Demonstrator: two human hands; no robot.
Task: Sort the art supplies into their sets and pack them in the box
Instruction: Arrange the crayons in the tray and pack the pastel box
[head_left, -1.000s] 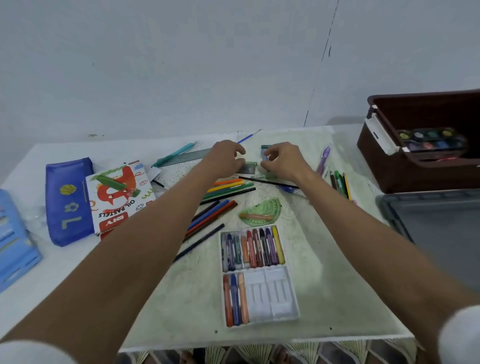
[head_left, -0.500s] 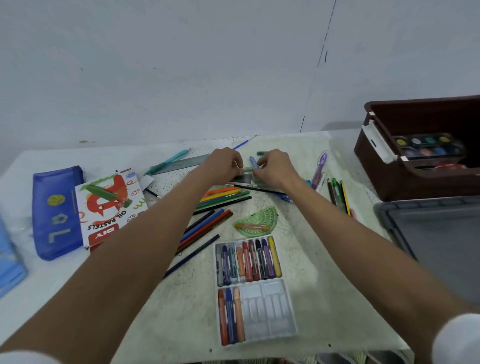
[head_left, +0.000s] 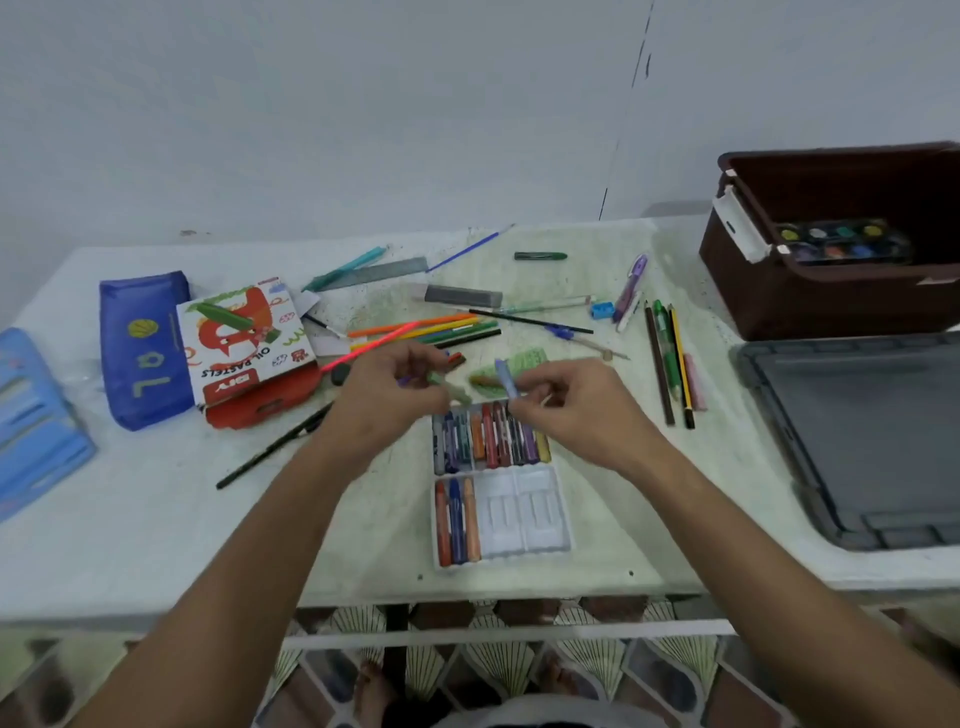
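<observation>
Both hands are working just above the far end of the white moulded plastic pastel tray (head_left: 540, 512), which is lying on the pale green speckled mat (head_left: 597, 519). The left hand (head_left: 389, 402) is pinching a pale green waxy pastel stick (head_left: 451, 388) between curled fingers. The right hand (head_left: 576, 405) is pinching a short blue cylindrical pastel (head_left: 505, 378), tilted nearly upright. The tray's far row is holding a full line of coloured sticks; the near row is holding three at its left end. The brown rigid plastic box (head_left: 810, 306) is standing at the table's right, containing a round-pan watercolour palette (head_left: 841, 241). The printed cardboard oil pastel carton (head_left: 244, 338) is lying to the left.
</observation>
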